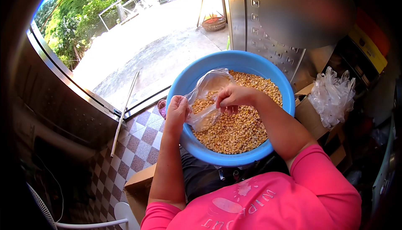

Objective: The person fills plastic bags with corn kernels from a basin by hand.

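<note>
A wide blue basin (234,159) rests on my lap, with loose yellow corn kernels (247,131) spread inside. Over its left part lies a clear plastic bag (206,85), its mouth spread and kernels showing in or through it. My left hand (178,108) is closed, pinching the bag's left edge at the basin's rim. Above the bag's right side is my right hand (234,97), fingers curled downward and pressed together. Whether those fingers grip the bag's edge or some kernels is hidden.
A bunch of clear plastic bags (333,96) sits on a cardboard box (313,112) to my right. Another carton (140,184) stands at lower left. A white stick (124,115) leans across the doorway. Outside is a woven basket (214,24).
</note>
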